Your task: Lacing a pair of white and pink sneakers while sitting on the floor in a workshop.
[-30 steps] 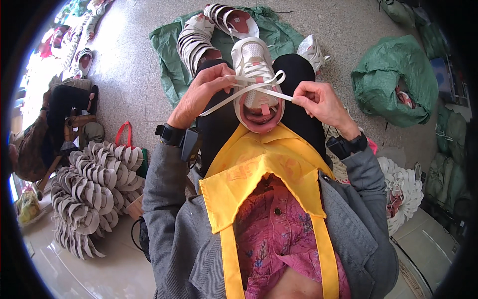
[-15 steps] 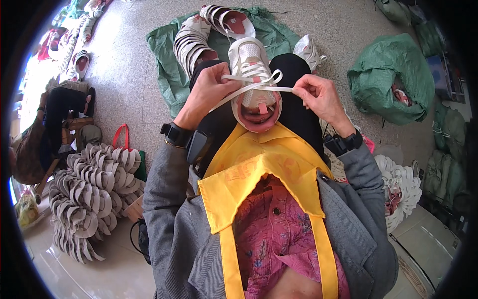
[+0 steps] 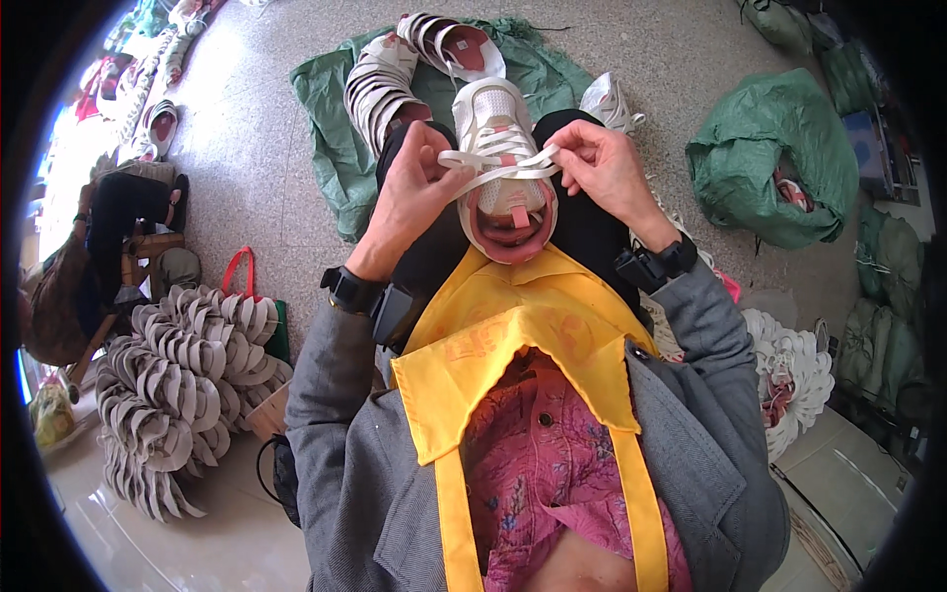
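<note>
Grey jacket sleeves, yellow apron [image 3: 513, 345], pink floral shirt, seemingly black wrist devices.

The hands [image 3: 513, 183] hide the lace [image 3: 498, 170] ends, and the shoe [image 3: 501, 168] covers the lap beneath.

A shoe [image 3: 501, 168] rests on the seated person's lap, toe pointing away, with the left hand [image 3: 414, 192] at its left side and the right hand [image 3: 604, 170] at its right, each pinching a lace [image 3: 493, 176] that crosses the shoe's top. A sheet [image 3: 335, 118] lies on the floor beyond the knees, bearing a row of stacked shoes [image 3: 380, 74]. Stacked insoles [image 3: 178, 380] stand at the person's left, a bag [image 3: 769, 158] well off to the right
</note>
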A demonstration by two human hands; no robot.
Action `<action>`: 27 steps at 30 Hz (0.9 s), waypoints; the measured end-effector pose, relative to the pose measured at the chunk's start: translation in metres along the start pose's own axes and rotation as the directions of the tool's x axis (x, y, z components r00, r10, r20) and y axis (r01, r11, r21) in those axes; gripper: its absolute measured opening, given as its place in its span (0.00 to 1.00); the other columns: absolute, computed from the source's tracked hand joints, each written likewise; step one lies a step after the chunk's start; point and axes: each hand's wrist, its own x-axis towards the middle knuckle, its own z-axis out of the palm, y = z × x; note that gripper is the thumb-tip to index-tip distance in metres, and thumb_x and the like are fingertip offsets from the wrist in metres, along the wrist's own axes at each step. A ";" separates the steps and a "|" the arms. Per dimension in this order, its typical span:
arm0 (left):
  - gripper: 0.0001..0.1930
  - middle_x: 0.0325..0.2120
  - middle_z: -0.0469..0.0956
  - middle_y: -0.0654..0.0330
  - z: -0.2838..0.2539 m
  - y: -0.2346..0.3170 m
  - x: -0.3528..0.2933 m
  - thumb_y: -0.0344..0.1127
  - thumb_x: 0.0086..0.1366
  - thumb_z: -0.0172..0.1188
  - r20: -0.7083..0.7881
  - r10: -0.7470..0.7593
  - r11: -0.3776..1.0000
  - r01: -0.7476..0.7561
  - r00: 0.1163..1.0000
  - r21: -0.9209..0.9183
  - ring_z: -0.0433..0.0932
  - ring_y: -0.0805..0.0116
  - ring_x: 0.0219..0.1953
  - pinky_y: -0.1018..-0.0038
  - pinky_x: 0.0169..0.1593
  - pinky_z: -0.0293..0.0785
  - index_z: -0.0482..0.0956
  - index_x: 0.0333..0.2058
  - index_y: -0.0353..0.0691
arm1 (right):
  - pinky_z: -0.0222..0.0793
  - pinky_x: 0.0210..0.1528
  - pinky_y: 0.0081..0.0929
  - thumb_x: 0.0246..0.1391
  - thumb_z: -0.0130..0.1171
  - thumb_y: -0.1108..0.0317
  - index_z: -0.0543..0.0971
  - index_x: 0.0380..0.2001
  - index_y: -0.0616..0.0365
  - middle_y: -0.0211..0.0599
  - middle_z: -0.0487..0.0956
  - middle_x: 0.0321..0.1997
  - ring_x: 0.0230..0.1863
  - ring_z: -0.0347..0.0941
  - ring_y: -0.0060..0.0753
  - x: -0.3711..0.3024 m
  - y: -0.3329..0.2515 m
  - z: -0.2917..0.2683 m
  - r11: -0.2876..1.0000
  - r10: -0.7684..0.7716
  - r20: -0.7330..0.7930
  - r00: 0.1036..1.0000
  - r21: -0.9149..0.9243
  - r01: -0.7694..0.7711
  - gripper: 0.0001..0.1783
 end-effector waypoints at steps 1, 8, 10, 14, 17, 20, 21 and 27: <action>0.17 0.30 0.77 0.64 0.001 0.004 -0.005 0.29 0.67 0.65 -0.029 -0.030 0.999 0.030 0.999 0.014 0.76 0.81 0.32 0.85 0.35 0.71 0.63 0.44 0.41 | 0.76 0.25 0.18 0.60 0.62 0.71 0.80 0.38 0.63 0.30 0.83 0.28 0.23 0.78 0.16 0.001 0.002 0.003 0.999 -0.024 -0.023 0.999 0.023 0.025 0.06; 0.18 0.29 0.77 0.65 -0.007 -0.001 -0.014 0.29 0.67 0.66 -0.005 -0.047 0.999 0.047 0.999 0.014 0.75 0.81 0.32 0.85 0.35 0.71 0.62 0.45 0.41 | 0.76 0.29 0.28 0.56 0.60 0.79 0.77 0.31 0.64 0.40 0.81 0.27 0.27 0.81 0.34 -0.007 0.001 0.007 0.934 -0.280 -0.145 0.949 -0.268 0.235 0.01; 0.18 0.29 0.77 0.65 -0.008 -0.005 -0.013 0.28 0.67 0.66 -0.004 -0.003 0.999 0.003 1.000 -0.048 0.75 0.82 0.32 0.84 0.37 0.71 0.63 0.44 0.41 | 0.75 0.31 0.34 0.53 0.59 0.80 0.74 0.31 0.63 0.43 0.79 0.28 0.30 0.80 0.44 -0.010 -0.003 0.008 0.848 -0.398 -0.131 0.908 -0.431 0.309 0.04; 0.18 0.29 0.77 0.65 -0.006 -0.010 -0.012 0.27 0.66 0.66 -0.015 -0.005 0.999 0.005 1.000 -0.037 0.76 0.81 0.33 0.84 0.38 0.72 0.62 0.43 0.41 | 0.72 0.35 0.44 0.50 0.58 0.82 0.70 0.32 0.62 0.47 0.75 0.31 0.35 0.75 0.56 -0.010 -0.002 0.012 0.743 -0.508 -0.113 0.854 -0.559 0.368 0.08; 0.18 0.29 0.78 0.63 -0.005 -0.012 -0.010 0.25 0.64 0.66 -0.014 0.014 1.000 -0.014 1.000 -0.017 0.79 0.79 0.33 0.84 0.34 0.74 0.62 0.42 0.39 | 0.72 0.36 0.45 0.51 0.57 0.82 0.69 0.33 0.62 0.47 0.74 0.32 0.36 0.75 0.56 -0.010 -0.002 0.013 0.707 -0.533 -0.112 0.839 -0.604 0.369 0.09; 0.15 0.31 0.80 0.62 -0.001 -0.012 -0.007 0.26 0.66 0.65 -0.004 0.013 1.000 -0.013 1.000 -0.026 0.80 0.79 0.35 0.83 0.38 0.75 0.65 0.42 0.38 | 0.72 0.37 0.46 0.52 0.55 0.83 0.69 0.34 0.63 0.49 0.74 0.33 0.37 0.75 0.56 -0.008 -0.003 0.012 0.736 -0.477 -0.113 0.872 -0.594 0.325 0.08; 0.13 0.33 0.80 0.62 -0.001 -0.010 -0.005 0.26 0.67 0.64 0.011 0.000 1.000 0.000 1.000 -0.023 0.80 0.79 0.37 0.82 0.41 0.75 0.66 0.43 0.38 | 0.72 0.37 0.46 0.52 0.55 0.83 0.69 0.34 0.63 0.49 0.75 0.33 0.38 0.76 0.56 -0.007 -0.003 0.011 0.729 -0.478 -0.103 0.872 -0.601 0.329 0.08; 0.08 0.36 0.82 0.63 -0.001 -0.008 -0.003 0.27 0.69 0.61 0.052 -0.012 1.000 0.013 0.999 -0.020 0.80 0.79 0.40 0.81 0.45 0.76 0.71 0.43 0.37 | 0.73 0.37 0.46 0.52 0.55 0.81 0.70 0.35 0.62 0.48 0.75 0.34 0.37 0.76 0.56 -0.002 -0.003 0.011 0.677 -0.513 -0.058 0.857 -0.641 0.362 0.08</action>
